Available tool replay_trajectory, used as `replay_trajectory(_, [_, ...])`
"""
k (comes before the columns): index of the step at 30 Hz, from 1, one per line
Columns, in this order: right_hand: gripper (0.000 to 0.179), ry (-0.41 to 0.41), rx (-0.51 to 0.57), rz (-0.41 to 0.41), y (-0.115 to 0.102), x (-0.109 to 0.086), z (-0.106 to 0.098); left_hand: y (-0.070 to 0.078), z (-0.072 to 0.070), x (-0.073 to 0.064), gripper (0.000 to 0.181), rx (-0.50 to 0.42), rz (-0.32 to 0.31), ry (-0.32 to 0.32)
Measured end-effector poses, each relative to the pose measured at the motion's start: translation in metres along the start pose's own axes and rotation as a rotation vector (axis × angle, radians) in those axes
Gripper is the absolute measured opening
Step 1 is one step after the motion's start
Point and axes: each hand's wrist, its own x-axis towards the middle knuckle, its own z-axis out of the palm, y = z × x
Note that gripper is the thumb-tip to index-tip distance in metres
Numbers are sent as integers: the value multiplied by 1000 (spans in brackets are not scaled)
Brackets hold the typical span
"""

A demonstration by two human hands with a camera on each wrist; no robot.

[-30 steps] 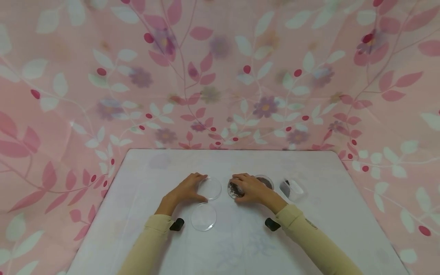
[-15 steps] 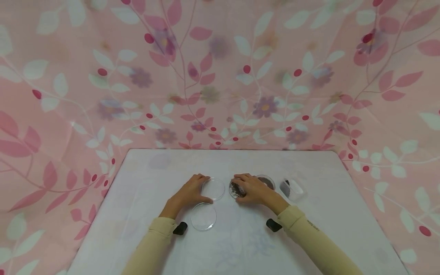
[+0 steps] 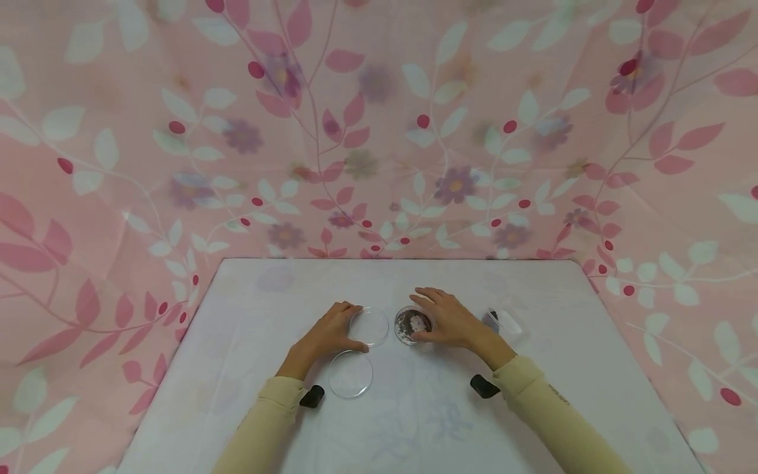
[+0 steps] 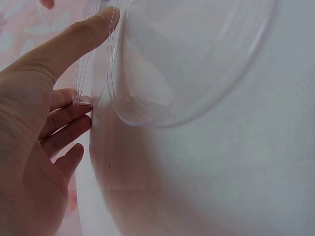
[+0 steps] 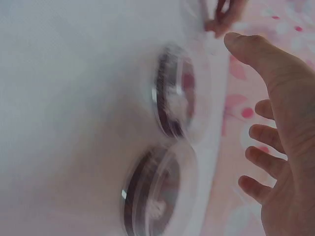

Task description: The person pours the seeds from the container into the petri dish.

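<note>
My left hand (image 3: 331, 329) holds a clear round petri dish (image 3: 370, 326) by its rim, thumb at the near side and fingers at the far side. Just nearer lies another clear petri dish (image 3: 351, 375), flat on the table; its curved rim (image 4: 197, 118) looms large in the left wrist view. A petri dish of dark, crumbly material with a pale patch (image 3: 405, 324) sits right of the held one. Over its right side is my right hand (image 3: 450, 319), fingers spread and gripping nothing. Beneath that hand is a second dark-filled dish (image 5: 152, 196), hidden in the head view.
A clear plastic box (image 3: 508, 322) with something dark at its left stands to the right on the white-covered table (image 3: 284, 283). Behind the table hangs pink floral cloth (image 3: 379, 164). Black wrist devices (image 3: 485, 386) hang under both forearms.
My right hand has let go of the dark-filled dish and shifted right and up, uncovering its pale patch. My left hand has moved slightly right with the clear petri dish.
</note>
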Motion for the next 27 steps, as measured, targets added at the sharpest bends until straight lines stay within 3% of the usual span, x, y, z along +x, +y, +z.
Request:
replay_trajectory(4, [88,168,-13,4,18,-16,-24,0,1,-1,92,6,-7,2])
replay_trajectory(11, [95,373,29,180,60,-62,-48,0,1,-1,92,14,-19,-5])
replay_trajectory(14, [98,390,95,295,74,-85,-46,0,0,-1,92,13,-24,-9])
replay_trajectory(18, [105,340,172,439,86,-111,-37,0,1,0,93,15,-20,-13])
replay_trajectory(27, [116,331,293,549,96,-138,-16,3,0,1,94,28,2,-1])
